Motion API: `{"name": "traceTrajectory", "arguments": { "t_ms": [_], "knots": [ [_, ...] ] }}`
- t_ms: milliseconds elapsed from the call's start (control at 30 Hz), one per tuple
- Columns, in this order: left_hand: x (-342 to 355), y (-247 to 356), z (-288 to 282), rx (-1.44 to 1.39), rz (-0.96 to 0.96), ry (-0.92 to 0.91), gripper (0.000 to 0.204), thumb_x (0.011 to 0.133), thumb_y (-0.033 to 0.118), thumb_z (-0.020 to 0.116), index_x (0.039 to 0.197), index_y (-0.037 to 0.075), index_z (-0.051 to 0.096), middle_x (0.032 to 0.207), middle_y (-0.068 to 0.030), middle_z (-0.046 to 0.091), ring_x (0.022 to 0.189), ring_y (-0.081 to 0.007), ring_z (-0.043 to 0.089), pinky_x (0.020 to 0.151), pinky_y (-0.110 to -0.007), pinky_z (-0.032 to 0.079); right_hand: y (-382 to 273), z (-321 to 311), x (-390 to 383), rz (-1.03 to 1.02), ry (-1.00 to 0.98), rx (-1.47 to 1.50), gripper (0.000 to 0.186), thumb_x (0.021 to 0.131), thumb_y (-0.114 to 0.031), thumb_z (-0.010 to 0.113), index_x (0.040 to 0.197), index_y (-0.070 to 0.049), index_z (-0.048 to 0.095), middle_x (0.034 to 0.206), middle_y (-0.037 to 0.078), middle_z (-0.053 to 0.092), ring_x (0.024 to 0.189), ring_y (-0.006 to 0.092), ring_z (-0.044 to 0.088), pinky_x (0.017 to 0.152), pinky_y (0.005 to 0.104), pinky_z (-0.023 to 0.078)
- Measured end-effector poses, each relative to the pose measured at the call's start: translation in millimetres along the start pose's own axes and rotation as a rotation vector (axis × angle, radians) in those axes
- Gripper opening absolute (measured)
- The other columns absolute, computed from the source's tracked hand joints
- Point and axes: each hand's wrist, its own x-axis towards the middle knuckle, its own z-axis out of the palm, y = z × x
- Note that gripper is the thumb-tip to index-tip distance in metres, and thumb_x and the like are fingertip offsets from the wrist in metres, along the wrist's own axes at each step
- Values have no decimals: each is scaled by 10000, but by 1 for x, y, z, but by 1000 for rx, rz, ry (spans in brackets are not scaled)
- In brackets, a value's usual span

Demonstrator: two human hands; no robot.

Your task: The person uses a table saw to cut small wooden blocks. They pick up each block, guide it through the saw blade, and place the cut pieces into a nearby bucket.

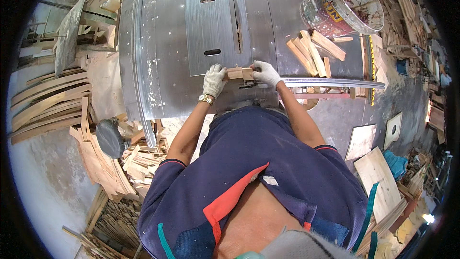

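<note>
Both my hands wear white work gloves and meet at the near edge of a grey metal saw table [167, 29]. My left hand [214, 80] is closed on the left end of a short wood piece [235, 73]. At that piece's right end sits a small wood block [247, 73], with the fingers of my right hand [266, 74] closed against its right side. Whether the block is joined to the piece, I cannot tell. Beyond my hands lies a plate [211, 24] set in the table, with a long narrow slot [237, 24] at its right.
Loose wood offcuts [314, 50] lie on the table's right, below a paint-stained bucket [340, 7]. A metal rail [330, 82] runs right from my right hand; another [138, 52] follows the left side. Wood scraps [143, 160] are heaped at lower left, near stacked curved boards [50, 98].
</note>
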Motion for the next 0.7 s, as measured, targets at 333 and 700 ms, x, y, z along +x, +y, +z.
{"name": "traceTrajectory", "arguments": {
  "t_ms": [333, 700],
  "knots": [
    [-45, -16, -5, 50, -38, 63, 573, 716, 223, 901, 1232, 125, 674, 1201, -137, 640, 1186, -363, 621, 991, -505, 521, -114, -118, -63, -432, 579, -222, 224, 923, -184, 748, 1097, -47, 777, 1004, 116, 759, 992, 212, 712, 904, 372, 559],
    [-17, -5, 6, 19, 187, 94, 448, 747, 187, 872, 1148, 127, 680, 1168, -126, 653, 1151, -350, 640, 975, -478, 560, -46, -81, -58, -375, 368, -266, 403, 924, -114, 710, 1316, -23, 697, 1060, 60, 768, 950, 151, 708, 896, 310, 565]
  ]
}}
